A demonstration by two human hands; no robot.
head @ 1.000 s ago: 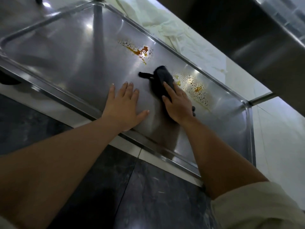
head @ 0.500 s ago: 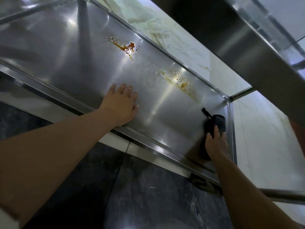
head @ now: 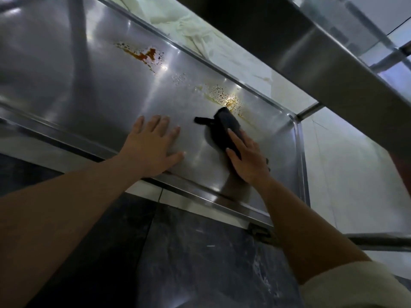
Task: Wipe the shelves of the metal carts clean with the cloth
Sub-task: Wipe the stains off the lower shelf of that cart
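A steel cart shelf (head: 93,90) with a raised rim runs across the view. My right hand (head: 246,158) presses a dark cloth (head: 222,132) flat on the shelf with straight fingers, just below a yellowish spatter stain (head: 226,100). An orange-brown stain (head: 144,55) lies further left near the back rim. My left hand (head: 151,147) rests flat, fingers spread, on the shelf near its front rim, a short gap left of the cloth.
An upper cart shelf (head: 322,58) overhangs at the top right. A crumpled white cloth (head: 191,30) lies on the pale floor behind the cart. Dark floor tiles (head: 189,263) are in front, a metal bar (head: 378,241) at the right.
My right hand has slid the cloth from the shelf's right corner back left towards the yellowish stain. My left hand has stayed pressed on the shelf.
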